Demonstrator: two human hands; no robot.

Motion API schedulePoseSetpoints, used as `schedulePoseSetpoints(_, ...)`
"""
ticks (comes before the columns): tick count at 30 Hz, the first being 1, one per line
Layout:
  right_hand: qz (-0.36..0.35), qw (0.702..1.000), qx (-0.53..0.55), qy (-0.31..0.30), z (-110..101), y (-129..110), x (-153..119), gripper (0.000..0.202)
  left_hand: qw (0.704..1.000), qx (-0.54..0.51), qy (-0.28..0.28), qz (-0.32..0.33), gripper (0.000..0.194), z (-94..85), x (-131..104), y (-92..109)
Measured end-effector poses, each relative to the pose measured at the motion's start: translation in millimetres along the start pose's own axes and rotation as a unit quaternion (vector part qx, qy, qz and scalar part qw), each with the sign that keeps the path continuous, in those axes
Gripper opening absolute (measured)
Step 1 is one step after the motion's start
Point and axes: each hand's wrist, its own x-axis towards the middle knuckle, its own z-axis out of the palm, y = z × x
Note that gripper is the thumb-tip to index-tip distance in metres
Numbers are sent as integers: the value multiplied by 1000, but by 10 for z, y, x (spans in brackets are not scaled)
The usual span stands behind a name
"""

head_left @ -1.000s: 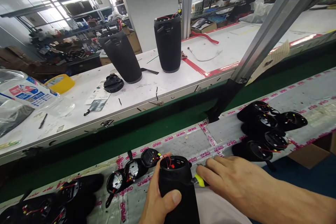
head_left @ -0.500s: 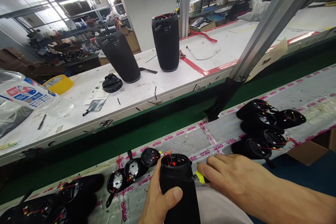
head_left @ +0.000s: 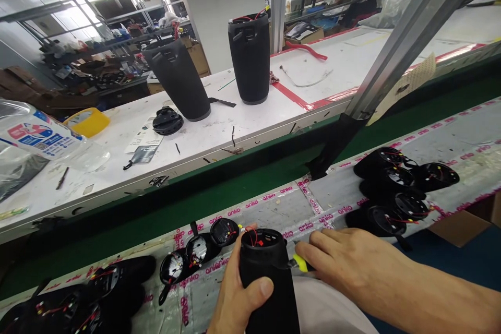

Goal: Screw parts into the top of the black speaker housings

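Note:
A black cylindrical speaker housing (head_left: 268, 287) stands upright at the bottom centre, its open top showing red wires inside. My left hand (head_left: 238, 292) is wrapped around its left side, with the thumb across the front. In my right hand (head_left: 332, 255) is a yellow-and-black utility knife (head_left: 300, 263). The knife's tip touches the housing's right side, just below the rim. My fingers hide most of the knife's handle.
More speaker housings with wires lie on the taped grey bench, at left (head_left: 195, 253) and right (head_left: 395, 167). Two housings (head_left: 250, 62) stand on the white table behind, near a yellow tape roll (head_left: 88, 121) and a plastic bottle (head_left: 39, 130). A metal post (head_left: 387, 62) rises at right.
Both hands, the housing and the knife keep nearly the same pose. The view has shifted slightly.

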Motion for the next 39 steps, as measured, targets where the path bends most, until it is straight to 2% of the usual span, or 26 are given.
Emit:
schedulePoseSetpoints(5, -7, 1000, -9, 0, -9, 3, -10, 42, 1000, 30, 8, -1, 108, -21, 12, -6)
schedulePoseSetpoints(16, -53, 997, -32, -53, -156, 16, 84, 37, 992, 107, 60, -3, 111, 7, 1, -88)
schedulePoseSetpoints(22, -55, 994, -55, -70, -106, -13, 109, 36, 986, 147, 76, 5, 114, -13, 23, -106)
schedulePoseSetpoints(25, -45, 995, -42, -77, -97, 14, 142, 28, 988, 130, 77, 8, 108, -22, 62, -143)
schedulePoseSetpoints(27, -20, 995, 34, -86, -129, 61, 152, 16, 997, 55, 48, 1, 107, -33, 90, -189)
schedulePoseSetpoints(29, 52, 984, 157, -70, -186, 113, 134, 6, 999, -26, 15, -19, 108, -51, 112, -239)
schedulePoseSetpoints(30, 95, 972, 208, -49, -214, 134, 115, 12, 998, -50, 6, -29, 109, -61, 119, -260)
schedulePoseSetpoints(33, 176, 951, 252, -6, -252, 146, 59, 21, 997, -56, 10, -46, 109, -78, 122, -283)
schedulePoseSetpoints(36, 157, 957, 236, -54, -199, 77, 72, 13, 998, -40, 31, -23, 101, -60, 114, -245)
schedulePoseSetpoints(39, 98, 975, 184, -77, -118, -15, 154, 18, 999, -11, 37, 0, 94, -16, 114, -178)
